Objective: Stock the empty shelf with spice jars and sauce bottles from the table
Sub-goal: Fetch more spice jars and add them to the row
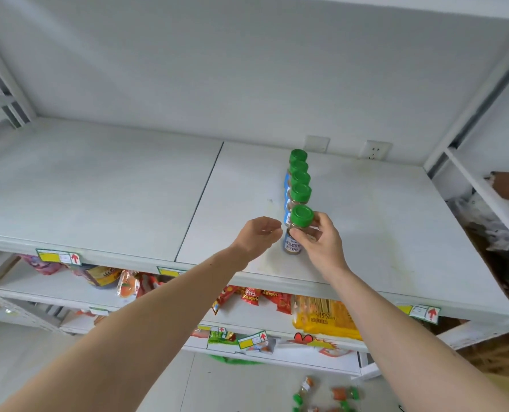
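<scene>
White shelf (366, 221), frame centre: right hand (321, 239) grasps green-capped spice jar (296, 230), Chinese label; left hand (259, 236) released.

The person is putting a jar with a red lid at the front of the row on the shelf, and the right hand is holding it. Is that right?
Not quite. The lid is green, not red, as the head view shows. The rest is right: the right hand grips the front jar at the near end of the row of jars on the shelf.
</scene>
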The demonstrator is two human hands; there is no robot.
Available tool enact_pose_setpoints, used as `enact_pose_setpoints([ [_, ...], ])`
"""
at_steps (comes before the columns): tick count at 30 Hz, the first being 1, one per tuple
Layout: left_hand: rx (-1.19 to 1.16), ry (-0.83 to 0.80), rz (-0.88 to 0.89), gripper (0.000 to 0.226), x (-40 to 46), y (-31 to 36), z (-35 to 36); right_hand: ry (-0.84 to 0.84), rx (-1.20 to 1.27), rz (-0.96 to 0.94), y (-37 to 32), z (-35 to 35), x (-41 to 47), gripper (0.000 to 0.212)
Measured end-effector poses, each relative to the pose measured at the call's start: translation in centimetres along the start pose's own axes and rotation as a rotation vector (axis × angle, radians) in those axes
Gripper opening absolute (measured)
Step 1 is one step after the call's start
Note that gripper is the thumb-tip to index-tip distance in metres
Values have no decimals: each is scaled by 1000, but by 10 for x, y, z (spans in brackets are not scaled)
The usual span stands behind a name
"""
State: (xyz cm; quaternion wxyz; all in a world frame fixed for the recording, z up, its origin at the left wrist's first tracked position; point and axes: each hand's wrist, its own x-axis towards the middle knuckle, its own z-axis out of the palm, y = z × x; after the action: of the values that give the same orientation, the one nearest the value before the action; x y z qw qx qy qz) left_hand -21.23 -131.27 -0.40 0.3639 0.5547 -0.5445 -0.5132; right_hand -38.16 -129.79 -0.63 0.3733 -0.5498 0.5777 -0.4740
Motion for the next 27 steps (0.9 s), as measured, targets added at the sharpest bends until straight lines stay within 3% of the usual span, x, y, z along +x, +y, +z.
enact_pose_setpoints([
  [10, -50, -79, -18, 18, -5, -14, 3, 0, -92, 59, 24, -6, -14, 61],
  [18, -51, -133, 8, 19, -3, -17, 7, 42, -108, 58, 28, 2, -12, 40],
  [27, -43, -135, 10, 20, 6, -12, 11, 43, -131, 40, 29, 1, 3, 34],
])
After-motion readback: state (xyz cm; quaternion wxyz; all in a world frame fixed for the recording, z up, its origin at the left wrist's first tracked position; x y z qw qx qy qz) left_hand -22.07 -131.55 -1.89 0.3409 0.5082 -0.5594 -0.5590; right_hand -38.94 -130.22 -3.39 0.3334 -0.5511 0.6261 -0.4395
